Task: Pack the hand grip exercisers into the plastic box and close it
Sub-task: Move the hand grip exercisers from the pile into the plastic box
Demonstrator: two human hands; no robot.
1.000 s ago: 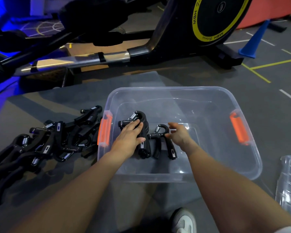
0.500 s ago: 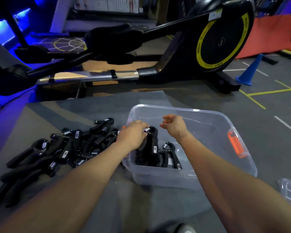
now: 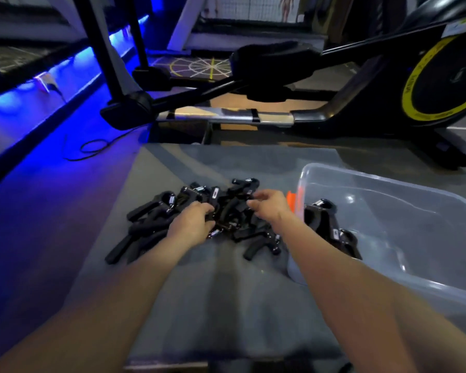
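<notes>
A pile of several black hand grip exercisers (image 3: 172,227) lies on the grey mat, left of the clear plastic box (image 3: 361,179). My left hand (image 3: 193,224) rests on the pile's middle with its fingers curled down among the exercisers; the blur hides whether it grips one. My right hand (image 3: 271,208) hovers over the pile's right side, fingers loosely bent and holding nothing. Two or three exercisers (image 3: 326,224) lie inside the box at its left end. The box has orange handles (image 3: 293,201) and stands without its lid.
The grey mat (image 3: 226,292) covers the floor in front of me. A black elliptical trainer (image 3: 428,90) with a yellow-ringed wheel stands behind the box and pile. A black cable (image 3: 89,149) lies on the blue-lit floor at the left.
Both hands have left the box and moved left onto the pile of exercisers. The view has swung left, so the box now sits at the right edge.
</notes>
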